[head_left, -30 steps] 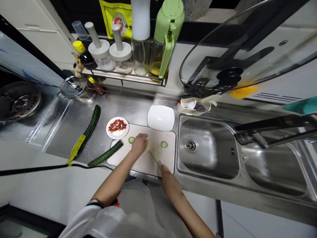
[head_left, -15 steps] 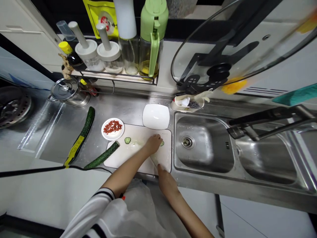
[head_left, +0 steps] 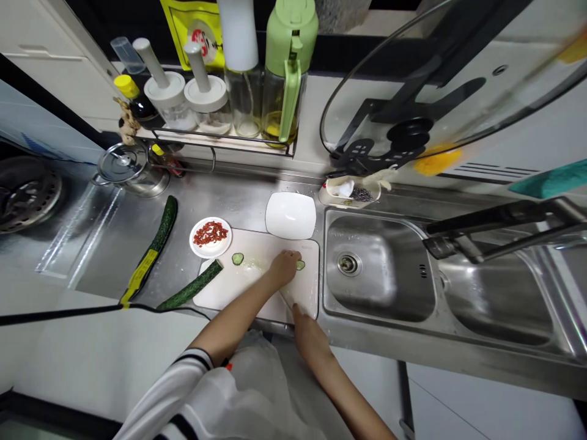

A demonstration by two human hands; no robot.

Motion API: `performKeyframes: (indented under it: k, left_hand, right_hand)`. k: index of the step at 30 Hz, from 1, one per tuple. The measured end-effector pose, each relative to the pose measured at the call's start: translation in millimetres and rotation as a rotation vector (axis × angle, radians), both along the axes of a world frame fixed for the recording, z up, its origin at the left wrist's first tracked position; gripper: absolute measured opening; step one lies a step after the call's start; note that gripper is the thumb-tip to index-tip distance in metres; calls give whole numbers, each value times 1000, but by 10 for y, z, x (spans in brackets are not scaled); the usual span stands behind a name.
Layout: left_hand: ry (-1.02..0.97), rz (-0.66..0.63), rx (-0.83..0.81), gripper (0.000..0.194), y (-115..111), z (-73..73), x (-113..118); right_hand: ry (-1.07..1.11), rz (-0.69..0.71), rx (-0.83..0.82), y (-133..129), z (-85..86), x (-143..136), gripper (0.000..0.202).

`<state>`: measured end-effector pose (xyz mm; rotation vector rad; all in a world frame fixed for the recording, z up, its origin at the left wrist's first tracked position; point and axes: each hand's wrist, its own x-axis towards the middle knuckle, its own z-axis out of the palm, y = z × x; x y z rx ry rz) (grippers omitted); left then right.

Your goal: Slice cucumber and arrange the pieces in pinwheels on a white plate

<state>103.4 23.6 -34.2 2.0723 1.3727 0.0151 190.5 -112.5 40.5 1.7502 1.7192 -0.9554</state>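
A pale cutting board [head_left: 257, 299] lies on the steel counter. At its right half, my left hand [head_left: 284, 269] bends its fingers down over a piece of cucumber [head_left: 300, 265], of which only a cut end shows past the fingertips. Nearer the front edge, my right hand [head_left: 309, 333] is closed round a knife [head_left: 285, 298]; its thin blade slants up toward my left hand, and the handle is hidden. On the board's left half are a cucumber slice [head_left: 237, 258] and wet traces. A cut length of cucumber [head_left: 192, 285] rests partly on the board's left edge.
Behind the board stand a white square dish [head_left: 290, 215] and a white plate [head_left: 223, 247] of small red pieces. A whole cucumber [head_left: 166, 225] with a yellow band lies left. To the right is a double sink [head_left: 380, 263]; above, a condiment rack [head_left: 229, 143].
The view has shifted slightly, moving the surroundings a little rightward. Both hands keep nearly the same pose over the board, with the knife still in the right.
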Motion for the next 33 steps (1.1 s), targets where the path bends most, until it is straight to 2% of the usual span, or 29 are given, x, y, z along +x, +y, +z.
performKeyframes:
  k: [5, 11, 16, 25, 29, 33]
  left_hand:
    - [-82, 170, -98, 23, -15, -23, 17]
    - [-179, 258, -153, 11, -3, -1, -63]
    - [-263, 331, -233, 15, -6, 49, -314]
    - [-313, 315, -218, 24, -153, 7, -871]
    - [-260, 415, -276, 20, -208, -21, -970]
    - [-162, 481, -246, 11, -232, 2, -976]
  right_hand:
    - [17, -21, 6, -4, -4, 6, 58]
    - [31, -20, 17, -32, -72, 28, 59]
    - [31, -18, 17, -49, -92, 62, 61]
    - [33, -32, -2, -51, -56, 121, 62]
    - [41, -30, 1, -65, -85, 136, 63]
    - [44, -29, 24, -76, -108, 145, 65]
